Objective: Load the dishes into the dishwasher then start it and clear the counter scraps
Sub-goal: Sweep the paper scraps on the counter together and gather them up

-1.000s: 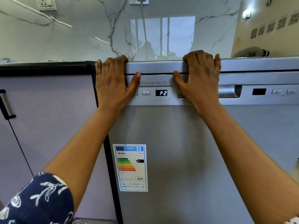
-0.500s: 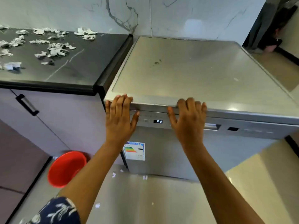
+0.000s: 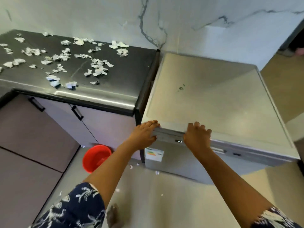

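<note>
1. Well, the silver freestanding dishwasher (image 3: 213, 102) stands at the right end of the dark glossy counter (image 3: 118, 96), set back against the white marble-veined wall (image 3: 98, 17), and its door is closed.
2. The left hand (image 3: 144, 137) lies spread on the door's upper left corner. Its fingers are straight and reach over the top edge, with the thumb on the front. It presses and grasps nothing.
3. The right hand (image 3: 197, 139) sits near it on the control strip, palm to the metal and fingers lightly bent over the lip of the top. It too is released and clasps nothing.
4. Between the two hands a small lit display (image 3: 180, 141) reads "P2".
5. Below the left hand a white energy label (image 3: 154, 153) is stuck to the door. I can make out coloured bars, but the print is too blurred to read.
6. Torn white paper scraps (image 3: 98, 69) lie scattered over most of the counter, well apart from both hands. A few more bits lie on the pale floor (image 3: 148, 203) by the dishwasher's foot.
7. A red plastic bucket (image 3: 96, 157) stands on the floor in front of the mauve cabinet doors (image 3: 41, 129), which carry black bar handles.
8. A navy sleeve with a white print (image 3: 74, 208) covers the left upper arm, and another like it shows at the right.
</note>
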Available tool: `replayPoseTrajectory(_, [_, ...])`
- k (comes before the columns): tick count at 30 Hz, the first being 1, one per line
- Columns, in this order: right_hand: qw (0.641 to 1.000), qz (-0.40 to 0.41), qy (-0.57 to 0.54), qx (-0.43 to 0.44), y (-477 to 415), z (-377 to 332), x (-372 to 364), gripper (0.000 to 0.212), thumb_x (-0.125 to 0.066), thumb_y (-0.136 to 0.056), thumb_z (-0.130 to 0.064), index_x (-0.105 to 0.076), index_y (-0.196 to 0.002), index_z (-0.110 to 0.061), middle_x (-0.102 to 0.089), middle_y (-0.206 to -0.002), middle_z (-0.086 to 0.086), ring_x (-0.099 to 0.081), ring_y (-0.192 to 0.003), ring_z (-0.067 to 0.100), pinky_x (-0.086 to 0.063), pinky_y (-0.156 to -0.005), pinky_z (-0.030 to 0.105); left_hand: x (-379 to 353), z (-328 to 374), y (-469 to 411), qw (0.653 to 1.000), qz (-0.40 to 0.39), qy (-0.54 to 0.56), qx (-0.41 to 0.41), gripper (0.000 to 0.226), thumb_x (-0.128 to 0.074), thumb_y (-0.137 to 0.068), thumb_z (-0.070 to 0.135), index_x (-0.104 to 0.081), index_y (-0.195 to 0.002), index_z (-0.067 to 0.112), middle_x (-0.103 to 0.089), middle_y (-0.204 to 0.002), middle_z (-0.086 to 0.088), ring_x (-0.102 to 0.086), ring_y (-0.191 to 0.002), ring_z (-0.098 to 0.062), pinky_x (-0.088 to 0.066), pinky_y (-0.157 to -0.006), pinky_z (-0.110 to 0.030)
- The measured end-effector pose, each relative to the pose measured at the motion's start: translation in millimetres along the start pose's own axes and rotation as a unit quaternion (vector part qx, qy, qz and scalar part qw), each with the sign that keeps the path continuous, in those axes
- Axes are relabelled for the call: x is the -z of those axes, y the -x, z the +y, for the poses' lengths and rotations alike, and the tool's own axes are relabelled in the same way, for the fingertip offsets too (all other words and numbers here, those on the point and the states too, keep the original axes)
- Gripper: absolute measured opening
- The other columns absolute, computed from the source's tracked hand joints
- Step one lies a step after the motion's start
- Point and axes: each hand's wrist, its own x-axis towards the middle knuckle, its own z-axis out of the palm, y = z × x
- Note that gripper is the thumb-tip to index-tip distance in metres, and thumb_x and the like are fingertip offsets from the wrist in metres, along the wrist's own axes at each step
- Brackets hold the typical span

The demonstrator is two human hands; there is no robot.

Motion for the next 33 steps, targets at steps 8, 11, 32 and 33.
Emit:
replayPoseTrajectory(8, [0.964, 0.031, -0.239, 0.113, -87, -166, 48, 0.029, -0.053, -0.090, -0.033, -0.061, -0.109, -0.013, -0.062, -0.108, 0.010, -0.058, -0.100, 0.028, -0.046, -0.080, 0.035, 114, -181, 22, 0.961, 0.201, 0.116, 0.150, 0.042, -0.057, -0.091, 0.034, -0.056, -0.130, 0.018, -0.046, -0.141, -0.007, -0.038, -0.132, -0.026, -0.030, -0.110, -0.037])
replayPoseTrajectory(11, [0.944, 0.029, -0.302, 0.128, -118, -237, 50, 0.033, -0.061, -0.086, -0.027, -0.060, -0.114, -0.010, -0.059, -0.115, 0.012, -0.054, -0.111, 0.031, -0.043, -0.087, 0.035, 154, -266, 30, 0.928, 0.268, 0.097, 0.239, 0.044, -0.059, -0.091, 0.027, -0.053, -0.131, 0.012, -0.046, -0.139, -0.013, -0.038, -0.130, -0.031, -0.030, -0.108, -0.041])
replayPoseTrajectory(32, [0.911, 0.103, -0.363, 0.164, -289, -441, 69, 0.046, -0.050, -0.091, -0.037, -0.052, -0.129, -0.012, -0.055, -0.131, 0.008, -0.049, -0.123, 0.026, -0.036, -0.102, 0.037, 199, -427, -84, 0.960, 0.188, 0.003, 0.207, 0.075, -0.032, -0.091, 0.065, -0.020, -0.150, 0.021, -0.023, -0.156, -0.008, -0.019, -0.145, -0.023, -0.020, -0.116, -0.047])
replayPoseTrajectory(33, [0.896, 0.130, -0.403, 0.132, -297, -432, 70, 0.040, -0.053, -0.091, -0.032, -0.057, -0.123, -0.010, -0.060, -0.124, 0.008, -0.052, -0.118, 0.027, -0.039, -0.098, 0.036, 204, -434, -80, 0.946, 0.254, 0.004, 0.204, 0.071, -0.034, -0.090, 0.064, -0.032, -0.145, 0.019, -0.037, -0.149, -0.009, -0.033, -0.139, -0.026, -0.031, -0.110, -0.047])
